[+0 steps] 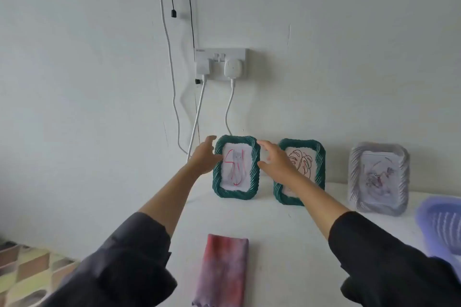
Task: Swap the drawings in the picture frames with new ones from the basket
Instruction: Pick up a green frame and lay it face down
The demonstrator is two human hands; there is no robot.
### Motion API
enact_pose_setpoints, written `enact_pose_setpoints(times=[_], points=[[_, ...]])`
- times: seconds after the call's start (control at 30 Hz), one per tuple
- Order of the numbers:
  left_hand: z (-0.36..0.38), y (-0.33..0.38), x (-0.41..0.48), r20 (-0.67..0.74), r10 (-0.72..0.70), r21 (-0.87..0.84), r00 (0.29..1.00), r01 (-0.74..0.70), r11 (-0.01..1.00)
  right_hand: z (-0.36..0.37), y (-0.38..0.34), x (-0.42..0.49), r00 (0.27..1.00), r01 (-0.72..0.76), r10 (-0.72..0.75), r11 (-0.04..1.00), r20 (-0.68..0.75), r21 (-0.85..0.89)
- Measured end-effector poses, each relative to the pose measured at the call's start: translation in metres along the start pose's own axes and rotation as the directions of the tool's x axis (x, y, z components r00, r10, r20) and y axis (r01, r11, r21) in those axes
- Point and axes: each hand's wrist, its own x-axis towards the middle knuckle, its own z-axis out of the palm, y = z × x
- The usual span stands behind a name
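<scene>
Three picture frames stand upright against the wall at the back of the white table (274,232), in a row across the middle right of the view. Frame 1, the left green frame (235,194), has a twisted-rope rim and holds a cat drawing (235,167) in grey with red lines. Frame 2, the second green frame (320,164), stands just beside it to the right and holds a leaf drawing (303,161), partly hidden by the forearm. Frame 3, the grey frame (355,177), stands apart at the right and holds a scribbled drawing (378,178) too blurred to read. One purple slotted basket (439,224) sits at the right edge of the view; its contents are not visible. One folded pink-and-purple cloth (222,269) lies at the lower centre of the table. Two hands reach forward in dark sleeves. The left hand (204,157) is at the left rim of the left green frame with fingers spread. The right hand (277,159) is at its right rim, also with fingers spread and thumb towards the rim. Neither hand is closed round the frame; firm contact cannot be confirmed. On the wall above, one double socket (239,52) carries two white plugs (233,68), each with one white cable hanging down.
</scene>
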Motion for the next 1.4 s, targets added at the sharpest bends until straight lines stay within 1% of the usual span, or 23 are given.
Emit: enact_pose_setpoints(times=[0.07, 0.13, 0.23, 0.33, 0.43, 0.5, 0.63, 0.97, 1.2, 1.4], points=[[0.003, -0.009, 0.007, 0.005, -0.033, -0.033, 0.999, 0.033, 0.999, 0.013, 0.003, 0.004, 0.999, -0.035, 0.036, 0.999, -0.030, 0.029], [0.011, -0.021, 0.013, 0.038, -0.067, -0.073, 0.997, 0.070, 0.995, 0.027, 0.011, 0.008, 0.998, -0.047, 0.047, 0.999, -0.048, 0.013], [0.022, -0.036, 0.026, 0.082, -0.083, -0.121, 0.993, 0.092, 0.988, 0.039, 0.023, 0.018, 0.992, -0.079, 0.082, 0.996, -0.100, 0.036], [0.030, -0.048, 0.038, 0.082, -0.055, -0.148, 0.995, 0.067, 0.987, 0.048, 0.034, 0.028, 0.986, -0.088, 0.098, 0.993, -0.136, 0.077], [0.036, -0.053, 0.047, 0.077, 0.020, -0.212, 0.997, -0.003, 0.977, 0.059, 0.043, 0.036, 0.985, -0.076, 0.091, 0.991, -0.144, 0.109], [0.039, -0.055, 0.052, 0.065, 0.058, -0.253, 0.996, -0.039, 0.967, 0.065, 0.048, 0.039, 0.985, -0.071, 0.091, 0.989, -0.149, 0.133], [0.043, -0.064, 0.063, -0.002, 0.058, -0.261, 0.998, -0.057, 0.964, 0.071, 0.054, 0.042, 0.974, -0.071, 0.102, 0.985, -0.203, 0.157], [0.040, -0.066, 0.066, -0.022, 0.046, -0.382, 0.999, -0.051, 0.923, 0.069, 0.051, 0.041, 0.969, -0.065, 0.101, 0.985, -0.228, 0.160], [0.031, -0.054, 0.057, -0.103, 0.111, -0.435, 0.989, -0.145, 0.889, 0.049, 0.034, 0.029, 0.968, -0.025, 0.063, 0.987, -0.242, 0.158], [0.024, -0.037, 0.041, -0.176, 0.140, -0.478, 0.974, -0.209, 0.853, 0.029, 0.024, 0.013, 0.974, -0.021, 0.064, 0.981, -0.218, 0.195]])
